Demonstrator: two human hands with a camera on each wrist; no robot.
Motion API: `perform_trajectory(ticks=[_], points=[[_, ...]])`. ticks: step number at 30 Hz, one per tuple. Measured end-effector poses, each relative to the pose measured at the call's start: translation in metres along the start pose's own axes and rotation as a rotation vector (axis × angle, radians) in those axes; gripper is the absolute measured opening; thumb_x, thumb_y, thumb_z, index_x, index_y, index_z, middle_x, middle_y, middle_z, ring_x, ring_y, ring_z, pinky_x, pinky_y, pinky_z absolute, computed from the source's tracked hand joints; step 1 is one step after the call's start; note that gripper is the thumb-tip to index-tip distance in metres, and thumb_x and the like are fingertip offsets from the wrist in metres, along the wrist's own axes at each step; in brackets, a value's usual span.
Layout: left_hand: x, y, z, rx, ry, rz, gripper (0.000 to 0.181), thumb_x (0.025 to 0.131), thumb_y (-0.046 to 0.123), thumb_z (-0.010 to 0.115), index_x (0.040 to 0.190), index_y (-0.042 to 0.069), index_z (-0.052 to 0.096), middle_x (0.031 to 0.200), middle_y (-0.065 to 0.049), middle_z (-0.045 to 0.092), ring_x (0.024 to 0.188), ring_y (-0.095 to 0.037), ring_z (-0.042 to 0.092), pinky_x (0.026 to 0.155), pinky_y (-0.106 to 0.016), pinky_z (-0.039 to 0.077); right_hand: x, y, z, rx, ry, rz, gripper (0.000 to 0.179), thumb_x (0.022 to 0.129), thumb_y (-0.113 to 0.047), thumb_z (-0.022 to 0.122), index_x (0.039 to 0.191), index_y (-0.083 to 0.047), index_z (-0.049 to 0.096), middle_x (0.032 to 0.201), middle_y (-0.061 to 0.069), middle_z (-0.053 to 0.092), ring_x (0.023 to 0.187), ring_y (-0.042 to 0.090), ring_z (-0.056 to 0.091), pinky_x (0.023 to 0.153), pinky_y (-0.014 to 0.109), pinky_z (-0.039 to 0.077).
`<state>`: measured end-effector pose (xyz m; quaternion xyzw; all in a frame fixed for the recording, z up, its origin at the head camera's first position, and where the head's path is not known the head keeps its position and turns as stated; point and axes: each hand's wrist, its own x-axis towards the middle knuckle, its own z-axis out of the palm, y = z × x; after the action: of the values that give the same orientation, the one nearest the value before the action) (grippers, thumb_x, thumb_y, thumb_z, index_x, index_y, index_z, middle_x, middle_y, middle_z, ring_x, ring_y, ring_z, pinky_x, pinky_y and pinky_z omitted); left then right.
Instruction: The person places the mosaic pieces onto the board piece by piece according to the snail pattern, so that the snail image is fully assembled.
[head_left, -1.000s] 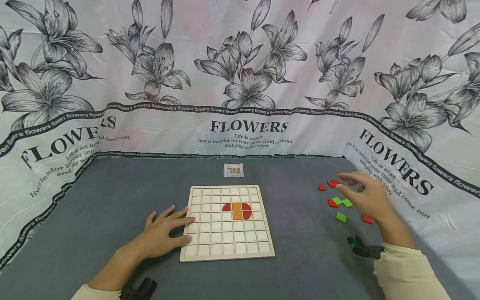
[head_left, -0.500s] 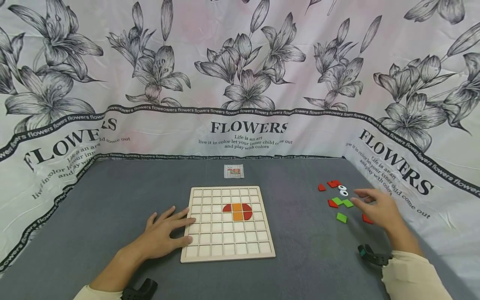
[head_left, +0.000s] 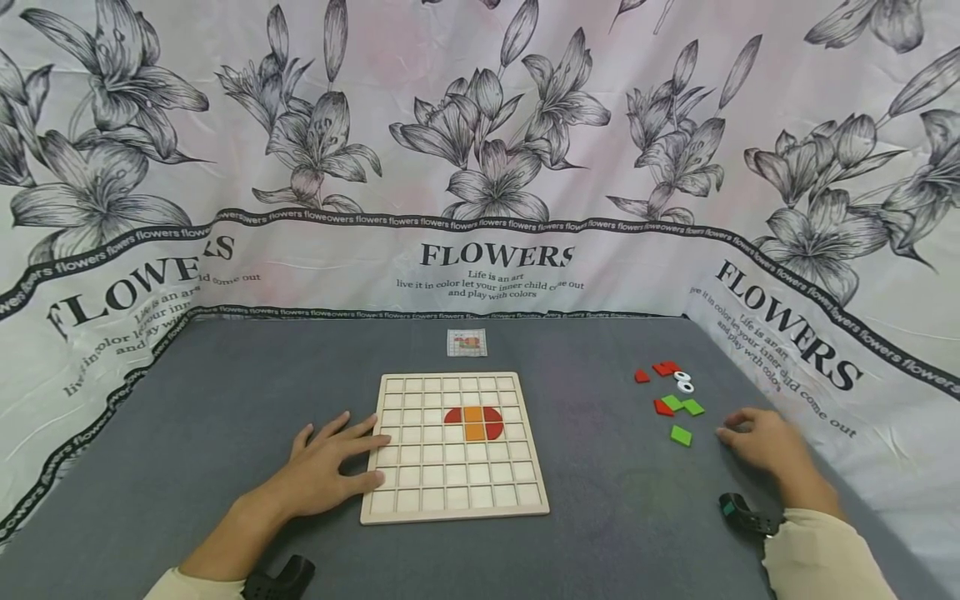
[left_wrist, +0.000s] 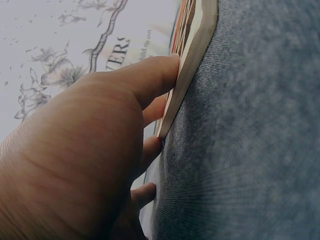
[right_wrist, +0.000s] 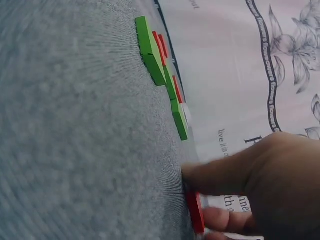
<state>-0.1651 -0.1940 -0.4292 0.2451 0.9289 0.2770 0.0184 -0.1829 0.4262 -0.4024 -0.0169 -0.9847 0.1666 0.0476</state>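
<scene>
A wooden grid board lies mid-table, with two orange squares and several red rounded tiles in its cells. My left hand rests at the board's left side, fingers spread, with some fingertips over the rim; the left wrist view shows the thumb against the board's edge. At the right of the table, my right hand is down near the surface. In the right wrist view its thumb and fingers pinch a red tile, which the hand hides in the head view.
Left of the right hand lie loose green tiles, red tiles and two white rings. A small printed picture card lies behind the board. Flower-printed cloth walls the grey table's back and sides.
My right hand has moved from above the white rings, first to the right, then toward me and down onto the red tile, uncovering the rings. The left hand stays put.
</scene>
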Motion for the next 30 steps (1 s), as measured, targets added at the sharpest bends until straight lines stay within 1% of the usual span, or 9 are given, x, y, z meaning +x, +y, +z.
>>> perform_trajectory(ticks=[4, 7, 9, 13, 16, 20, 23, 26, 30], points=[[-0.001, 0.000, -0.001, -0.006, -0.004, -0.005, 0.059, 0.088, 0.055, 0.062, 0.136, 0.021, 0.059, 0.151, -0.006, 0.037, 0.140, -0.044, 0.018, 0.099, -0.073, -0.003, 0.001, -0.001, 0.007, 0.022, 0.067, -0.107, 0.017, 0.083, -0.004, 0.064, 0.098, 0.002, 0.069, 0.088, 0.019, 0.068, 0.081, 0.037, 0.062, 0.065, 0.048, 0.047], [-0.001, 0.000, -0.001, -0.009, -0.007, -0.006, 0.059, 0.088, 0.055, 0.063, 0.137, 0.021, 0.059, 0.151, -0.006, 0.037, 0.140, -0.044, 0.017, 0.099, -0.073, -0.003, 0.001, -0.003, 0.009, 0.051, 0.116, -0.159, 0.019, 0.081, -0.002, 0.065, 0.099, 0.003, 0.070, 0.089, 0.019, 0.067, 0.081, 0.036, 0.062, 0.066, 0.048, 0.047], [-0.001, 0.001, -0.001, -0.010, -0.007, -0.006, 0.059, 0.089, 0.054, 0.063, 0.136, 0.021, 0.059, 0.151, -0.006, 0.037, 0.140, -0.044, 0.018, 0.099, -0.073, -0.003, 0.000, -0.002, 0.007, 0.051, 0.104, -0.122, 0.021, 0.083, -0.009, 0.068, 0.100, 0.003, 0.068, 0.089, 0.021, 0.066, 0.079, 0.036, 0.062, 0.064, 0.046, 0.047], [-0.001, 0.001, -0.001, -0.010, -0.008, -0.006, 0.058, 0.088, 0.054, 0.063, 0.136, 0.021, 0.059, 0.151, -0.006, 0.037, 0.140, -0.044, 0.018, 0.099, -0.073, -0.003, -0.003, -0.001, -0.004, 0.024, -0.051, 0.056, 0.035, 0.086, -0.032, 0.068, 0.098, 0.001, 0.065, 0.086, 0.018, 0.062, 0.074, 0.030, 0.056, 0.056, 0.040, 0.043], [0.000, 0.001, -0.001, -0.009, -0.009, -0.005, 0.059, 0.088, 0.055, 0.062, 0.137, 0.021, 0.059, 0.152, -0.006, 0.036, 0.140, -0.044, 0.018, 0.099, -0.073, -0.003, -0.003, -0.001, -0.006, -0.003, -0.109, 0.081, 0.032, 0.087, -0.034, 0.067, 0.092, -0.003, 0.063, 0.081, 0.011, 0.058, 0.069, 0.025, 0.051, 0.054, 0.037, 0.039], [0.000, 0.000, -0.001, -0.008, -0.010, -0.003, 0.059, 0.088, 0.056, 0.062, 0.137, 0.021, 0.058, 0.152, -0.005, 0.036, 0.140, -0.044, 0.018, 0.099, -0.073, -0.003, -0.001, -0.004, 0.000, 0.009, -0.026, -0.090, 0.007, 0.084, -0.013, 0.068, 0.087, -0.007, 0.067, 0.078, 0.006, 0.061, 0.068, 0.022, 0.053, 0.057, 0.038, 0.040], [-0.001, 0.001, -0.001, -0.008, -0.007, -0.003, 0.059, 0.089, 0.055, 0.062, 0.137, 0.021, 0.058, 0.152, -0.006, 0.036, 0.140, -0.044, 0.018, 0.099, -0.073, -0.003, 0.002, -0.008, 0.005, 0.050, 0.034, -0.208, 0.016, 0.079, 0.002, 0.064, 0.091, -0.006, 0.071, 0.084, 0.007, 0.064, 0.074, 0.021, 0.056, 0.061, 0.039, 0.044], [-0.001, 0.001, -0.001, -0.007, -0.003, -0.002, 0.059, 0.089, 0.055, 0.062, 0.137, 0.021, 0.058, 0.152, -0.006, 0.036, 0.140, -0.044, 0.018, 0.099, -0.073, -0.003, 0.003, -0.010, 0.007, 0.087, 0.052, -0.231, 0.023, 0.079, 0.005, 0.064, 0.100, -0.001, 0.071, 0.090, 0.012, 0.065, 0.079, 0.026, 0.058, 0.064, 0.042, 0.045], [-0.001, 0.002, -0.001, -0.004, 0.001, 0.003, 0.058, 0.089, 0.054, 0.062, 0.137, 0.021, 0.059, 0.152, -0.006, 0.036, 0.139, -0.044, 0.019, 0.099, -0.073, -0.002, 0.001, -0.011, 0.006, 0.067, 0.020, -0.154, 0.029, 0.084, -0.013, 0.071, 0.107, 0.004, 0.067, 0.094, 0.020, 0.065, 0.086, 0.036, 0.060, 0.069, 0.050, 0.047]])
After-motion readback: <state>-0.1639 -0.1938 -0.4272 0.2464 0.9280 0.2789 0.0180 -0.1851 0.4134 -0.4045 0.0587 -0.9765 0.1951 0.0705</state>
